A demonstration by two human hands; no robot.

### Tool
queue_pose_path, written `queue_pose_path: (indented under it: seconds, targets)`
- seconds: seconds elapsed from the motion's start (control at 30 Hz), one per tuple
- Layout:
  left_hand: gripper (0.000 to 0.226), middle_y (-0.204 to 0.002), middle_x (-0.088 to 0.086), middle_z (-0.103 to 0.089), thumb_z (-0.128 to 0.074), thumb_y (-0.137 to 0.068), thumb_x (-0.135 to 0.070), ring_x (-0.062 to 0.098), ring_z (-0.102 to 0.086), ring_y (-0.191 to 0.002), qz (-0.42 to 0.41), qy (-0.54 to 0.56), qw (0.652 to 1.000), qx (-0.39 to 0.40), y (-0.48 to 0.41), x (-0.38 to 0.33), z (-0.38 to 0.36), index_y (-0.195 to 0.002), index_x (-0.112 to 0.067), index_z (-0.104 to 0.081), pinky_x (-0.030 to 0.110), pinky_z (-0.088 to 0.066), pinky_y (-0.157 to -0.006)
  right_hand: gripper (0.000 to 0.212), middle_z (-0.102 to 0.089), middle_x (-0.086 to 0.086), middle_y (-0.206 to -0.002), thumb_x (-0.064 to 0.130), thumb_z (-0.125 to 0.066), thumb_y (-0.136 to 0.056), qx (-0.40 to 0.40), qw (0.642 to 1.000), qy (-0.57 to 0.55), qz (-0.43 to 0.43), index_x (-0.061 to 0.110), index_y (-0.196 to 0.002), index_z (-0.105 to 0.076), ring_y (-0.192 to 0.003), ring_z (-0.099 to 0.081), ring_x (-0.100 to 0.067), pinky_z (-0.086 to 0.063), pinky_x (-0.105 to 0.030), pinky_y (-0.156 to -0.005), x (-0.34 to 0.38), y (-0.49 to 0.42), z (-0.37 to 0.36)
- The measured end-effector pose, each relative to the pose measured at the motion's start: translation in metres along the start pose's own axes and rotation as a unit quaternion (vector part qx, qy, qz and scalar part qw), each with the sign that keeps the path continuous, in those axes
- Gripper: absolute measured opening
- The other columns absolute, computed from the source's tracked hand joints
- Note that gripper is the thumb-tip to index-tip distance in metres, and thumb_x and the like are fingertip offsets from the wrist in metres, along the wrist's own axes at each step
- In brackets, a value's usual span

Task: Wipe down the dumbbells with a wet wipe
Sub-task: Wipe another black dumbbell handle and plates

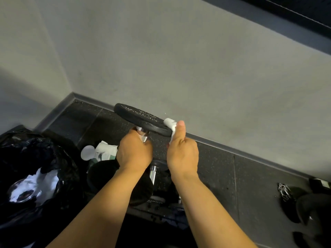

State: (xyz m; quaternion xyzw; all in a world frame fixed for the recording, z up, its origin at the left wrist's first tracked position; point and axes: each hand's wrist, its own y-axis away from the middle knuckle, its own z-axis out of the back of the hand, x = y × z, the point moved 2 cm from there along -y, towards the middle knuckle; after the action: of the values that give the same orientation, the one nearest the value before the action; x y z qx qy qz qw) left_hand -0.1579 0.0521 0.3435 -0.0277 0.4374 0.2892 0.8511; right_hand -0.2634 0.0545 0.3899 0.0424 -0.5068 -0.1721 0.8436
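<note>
While left hand [134,153] grips dumbbell [157,128] handle, right hand [182,153] pinches wipe [170,123], lettering [143,113] unreadable.

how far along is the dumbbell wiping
Done: crumpled white sheets in the bin bag suggest some wiping is finished. In hand: the left hand grips the raised dumbbell by its handle while the right hand holds a wet wipe on its top plate's rim. Left: another dumbbell lies on the floor below; whether it's been wiped isn't visible.
</note>
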Motion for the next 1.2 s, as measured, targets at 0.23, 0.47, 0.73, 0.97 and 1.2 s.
queue_pose_path:
  seconds: [0.23,0.47,0.73,0.97,1.2]
  targets:
    - [0.01,-0.075,0.0,-0.052,-0.058,-0.085,-0.009,0.009,-0.048,-0.062,0.014,0.084,0.995,0.058,0.004,0.005,-0.02,-0.087,-0.014,-0.049,0.022,-0.033,-0.049,0.018,-0.033,0.007,-0.063,0.02,-0.026,-0.103,-0.064,0.971,0.219,0.065,0.015,-0.105,-0.043,-0.052,-0.033,-0.006,-0.021,-0.022,-0.043,-0.012,-0.04,0.001]
    - [0.016,-0.065,0.005,-0.052,-0.059,-0.081,-0.004,0.019,-0.048,-0.055,0.093,0.175,0.974,0.111,0.004,0.008,-0.037,-0.073,-0.014,-0.049,0.026,-0.04,-0.055,0.043,-0.041,-0.002,-0.06,0.028,-0.03,-0.102,-0.019,0.987,0.159,-0.003,0.011,-0.063,-0.04,-0.057,-0.04,-0.021,-0.021,-0.028,-0.046,-0.029,-0.075,0.013]
    - [0.018,-0.057,0.005,-0.045,-0.063,-0.085,-0.001,0.016,-0.041,-0.047,0.241,0.28,0.902,0.222,0.02,0.01,-0.052,-0.075,-0.01,-0.051,0.026,-0.036,-0.049,0.049,-0.045,-0.005,-0.054,0.042,-0.048,-0.091,-0.01,0.995,0.078,-0.067,0.005,-0.06,-0.054,-0.05,-0.039,-0.02,-0.031,-0.03,-0.051,-0.06,-0.08,0.042]
    - [0.014,-0.064,0.008,-0.052,-0.061,-0.087,0.0,0.019,-0.051,-0.054,0.276,0.272,0.894,0.223,0.041,0.008,-0.045,-0.076,-0.007,-0.056,0.026,-0.043,-0.056,0.019,-0.062,-0.011,-0.067,0.025,-0.058,-0.091,0.109,0.956,-0.181,-0.204,0.006,-0.093,-0.06,-0.048,-0.055,-0.016,-0.045,-0.022,-0.042,-0.069,-0.053,0.066]
    - [0.015,-0.063,0.009,-0.051,-0.054,-0.086,0.005,0.018,-0.049,-0.055,0.263,0.246,0.906,0.222,0.068,-0.022,-0.052,-0.079,-0.008,-0.057,0.026,-0.04,-0.053,0.009,-0.059,-0.008,-0.085,0.004,-0.055,-0.088,0.191,0.947,-0.167,-0.197,0.011,-0.094,-0.052,-0.076,-0.059,-0.02,-0.052,-0.029,-0.055,-0.068,-0.036,0.072]
